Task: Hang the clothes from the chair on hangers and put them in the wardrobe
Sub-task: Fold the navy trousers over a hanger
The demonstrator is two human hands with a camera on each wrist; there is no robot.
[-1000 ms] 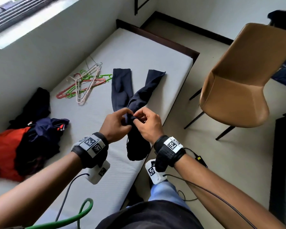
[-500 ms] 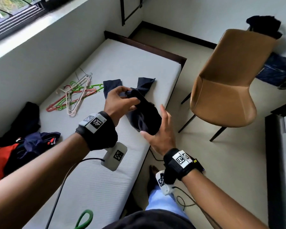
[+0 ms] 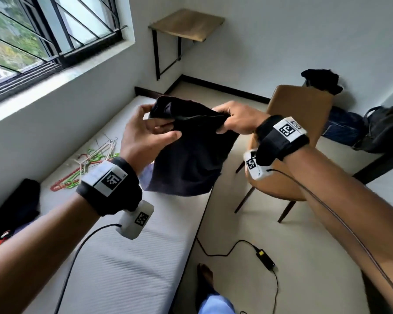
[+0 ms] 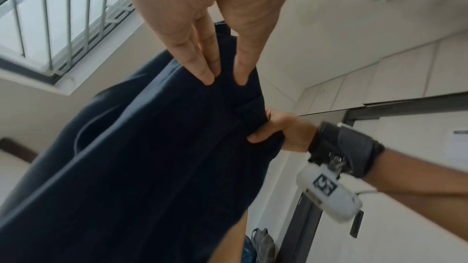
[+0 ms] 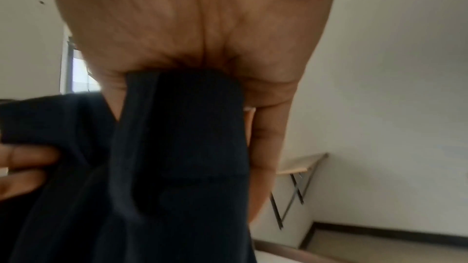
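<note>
Since half a second ago the dark garment point(image 3: 191, 155) has come up off the bed point(image 3: 127, 264) and now hangs in the air between both hands, over the bed's right edge, and the right hand point(image 3: 236, 120), which was spread flat under the cloth, has closed on it. The left hand point(image 3: 145, 134) holds the garment's upper left part, thumb in front and fingers point(image 4: 202, 71) pressed straight onto the cloth from behind, so the fabric is pinched between them. The right hand's fingers are curled tight round a bunched fold at the upper right; in the right wrist view the cloth point(image 5: 177, 147) comes straight out of the closed fist point(image 5: 192, 27). The fabric stretches between the two grips and falls in loose folds below them. A heap of coloured hangers point(image 3: 89, 164) lies on the bed near its left edge by the wall, and more clothes point(image 3: 11, 211) are piled further along that edge, nearer the person. The brown chair point(image 3: 300, 123) stands on the floor just right of the bed, with a dark piece of clothing point(image 3: 322, 81) behind its top edge; whether it rests on the backrest cannot be told. A small wooden desk point(image 3: 188, 26) stands in the far corner.
</note>
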